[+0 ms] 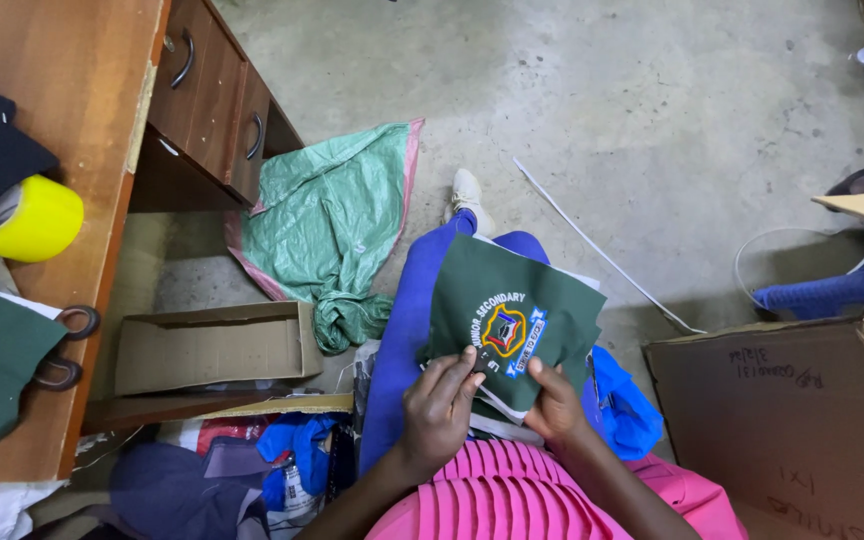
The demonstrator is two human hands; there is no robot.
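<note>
We are looking at a dark green cloth piece with an embroidered crest badge (508,318) in yellow, red, blue and white. It is lying spread over a lap, tilting slightly, its lower edge overlapping white fabric layers (497,412) stacking beneath it.

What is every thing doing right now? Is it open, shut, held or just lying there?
Green cloth patch: held flat over the lap.
Left hand: gripping the patch's lower edge.
Right hand: gripping the patch's lower edge.
Desk drawers: shut.
Cardboard box: open, on its side.
Green sack: crumpled on the floor.
Scissors: lying on the desk.
Yellow tape roll: lying on its side.
</note>
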